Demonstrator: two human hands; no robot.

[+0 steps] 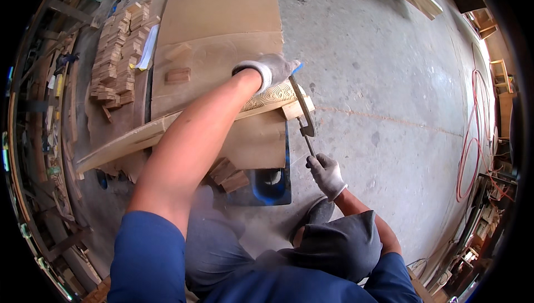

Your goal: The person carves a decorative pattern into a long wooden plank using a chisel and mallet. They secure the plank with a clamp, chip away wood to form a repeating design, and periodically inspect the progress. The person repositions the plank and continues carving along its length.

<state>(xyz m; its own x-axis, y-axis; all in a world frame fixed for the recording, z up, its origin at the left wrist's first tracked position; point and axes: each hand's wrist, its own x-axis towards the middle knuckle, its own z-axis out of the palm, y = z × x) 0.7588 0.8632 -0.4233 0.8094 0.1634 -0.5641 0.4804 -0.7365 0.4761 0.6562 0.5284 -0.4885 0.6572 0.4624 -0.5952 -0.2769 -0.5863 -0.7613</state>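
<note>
A bar clamp (303, 106) sits around the right end of a carved wooden piece (270, 98), which has a swirling pattern. My left hand (273, 69), in a grey-white glove, closes over the clamp's far end, where a bit of blue shows at the fingertips. My right hand (328, 176), gloved too, grips the handle at the clamp's near end. Between the clamp's screw and the carved piece lies a small pale wood block (291, 109). A long pale wooden strip (119, 140) stretches away to the left, partly hidden under my left forearm.
Brown cardboard (222, 8) covers a blue plastic pallet (281, 190). Stacked wood blocks (119, 52) stand at the left, beside folded white paper (147, 48). Loose blocks (229, 175) lie near my knees. A red hose (473, 136) hangs at the right, beyond the concrete floor (384, 80).
</note>
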